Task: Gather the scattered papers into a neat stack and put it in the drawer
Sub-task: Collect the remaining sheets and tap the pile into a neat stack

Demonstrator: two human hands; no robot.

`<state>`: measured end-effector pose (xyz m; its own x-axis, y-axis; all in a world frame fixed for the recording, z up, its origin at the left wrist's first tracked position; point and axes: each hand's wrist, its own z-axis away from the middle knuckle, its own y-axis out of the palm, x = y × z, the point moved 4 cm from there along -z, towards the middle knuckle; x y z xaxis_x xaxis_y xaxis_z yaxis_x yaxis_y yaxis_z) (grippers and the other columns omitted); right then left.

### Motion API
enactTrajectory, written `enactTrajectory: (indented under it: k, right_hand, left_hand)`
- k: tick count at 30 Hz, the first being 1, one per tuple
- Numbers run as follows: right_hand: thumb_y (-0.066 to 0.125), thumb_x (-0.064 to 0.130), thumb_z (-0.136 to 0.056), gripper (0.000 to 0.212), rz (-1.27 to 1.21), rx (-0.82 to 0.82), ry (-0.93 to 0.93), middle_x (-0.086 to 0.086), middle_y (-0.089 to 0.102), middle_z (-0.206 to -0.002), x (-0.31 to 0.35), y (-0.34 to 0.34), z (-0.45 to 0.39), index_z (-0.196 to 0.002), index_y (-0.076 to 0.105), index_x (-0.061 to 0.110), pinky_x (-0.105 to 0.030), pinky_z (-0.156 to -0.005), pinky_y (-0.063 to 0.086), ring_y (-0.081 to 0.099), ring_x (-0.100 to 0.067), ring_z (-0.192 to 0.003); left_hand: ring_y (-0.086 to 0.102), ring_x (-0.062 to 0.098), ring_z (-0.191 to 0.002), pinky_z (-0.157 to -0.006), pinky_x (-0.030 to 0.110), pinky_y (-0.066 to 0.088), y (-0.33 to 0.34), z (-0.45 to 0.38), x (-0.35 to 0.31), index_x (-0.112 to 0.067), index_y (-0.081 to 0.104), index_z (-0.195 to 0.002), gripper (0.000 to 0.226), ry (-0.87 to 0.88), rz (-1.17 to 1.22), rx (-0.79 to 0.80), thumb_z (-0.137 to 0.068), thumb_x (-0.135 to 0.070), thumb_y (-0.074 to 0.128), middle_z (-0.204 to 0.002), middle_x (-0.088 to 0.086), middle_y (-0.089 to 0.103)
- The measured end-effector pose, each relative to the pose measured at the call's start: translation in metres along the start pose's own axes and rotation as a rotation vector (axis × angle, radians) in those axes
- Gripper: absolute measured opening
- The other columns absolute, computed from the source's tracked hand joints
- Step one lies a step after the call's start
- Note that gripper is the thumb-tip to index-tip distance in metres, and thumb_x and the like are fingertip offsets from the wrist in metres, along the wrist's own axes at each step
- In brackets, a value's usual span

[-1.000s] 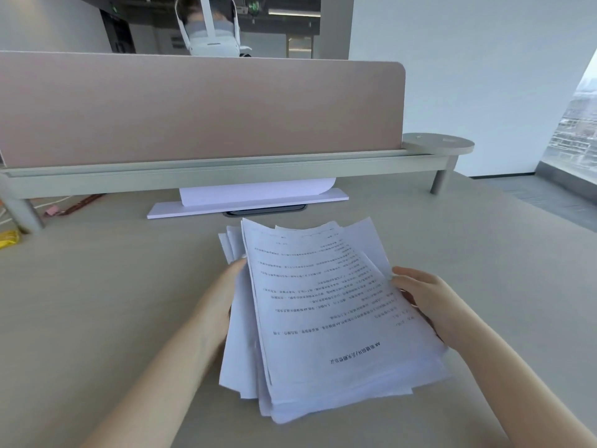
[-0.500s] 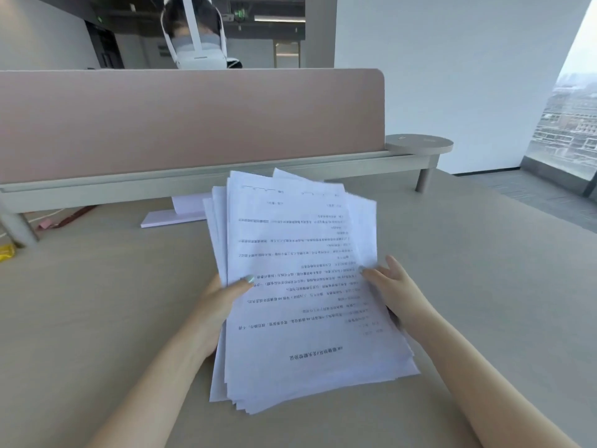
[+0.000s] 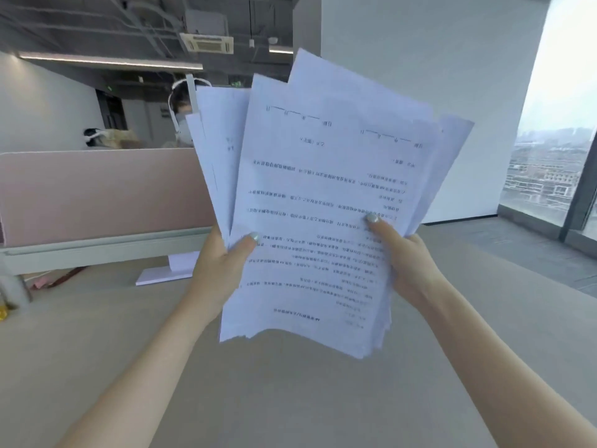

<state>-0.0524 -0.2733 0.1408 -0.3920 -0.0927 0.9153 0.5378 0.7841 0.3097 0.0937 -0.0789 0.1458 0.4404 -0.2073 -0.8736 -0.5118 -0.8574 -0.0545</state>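
Hiding both hands' fingers, the papers [image 3: 323,205] show blurred print.

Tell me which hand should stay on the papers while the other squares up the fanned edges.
Left hand, probably: it grips the papers where they converge; right hand is nearer the splayed right edges.

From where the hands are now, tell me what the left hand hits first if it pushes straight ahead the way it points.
Likely the pink divider panel. The left hand grips the papers above the desk and points forward and up toward the panel's end; depth is unclear, so it may pass above the panel.
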Motion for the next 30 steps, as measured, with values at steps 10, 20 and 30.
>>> enactTrajectory:
  k: [10,20,30]
  right_hand:
    - [0.071,0.022,-0.081,0.024,0.177,-0.120,-0.083,0.004,0.073,-0.098,-0.032,-0.004,0.011,-0.104,0.067,0.017,-0.016,-0.063,0.055,0.072,-0.006,-0.084]
    - [0.073,0.027,-0.079,0.007,0.160,-0.152,-0.260,0.020,0.071,-0.067,0.036,0.030,-0.001,-0.080,0.066,0.025,-0.012,-0.053,0.052,0.068,0.005,-0.061]
    - [0.072,0.038,-0.078,0.041,0.252,-0.106,-0.011,0.002,0.074,-0.103,-0.034,-0.003,0.002,-0.113,0.063,0.017,-0.036,-0.081,0.059,0.073,-0.016,-0.090]
  left_hand:
    - [0.061,-0.010,-0.079,-0.063,0.013,0.046,0.004,0.020,0.036,-0.042,0.057,-0.088,0.016,-0.138,0.021,-0.037,-0.085,-0.028,0.064,-0.089,-0.026,0.062]
    - [0.061,-0.009,-0.073,-0.071,0.017,0.051,0.007,-0.008,-0.034,-0.027,0.060,-0.083,0.006,0.075,0.087,-0.311,-0.084,-0.031,0.065,-0.082,-0.017,0.064]
    - [0.058,-0.002,-0.088,-0.059,0.008,0.047,0.006,0.010,0.034,-0.021,0.042,-0.117,0.040,-0.121,0.073,-0.133,-0.085,-0.030,0.063,-0.096,-0.022,0.055]
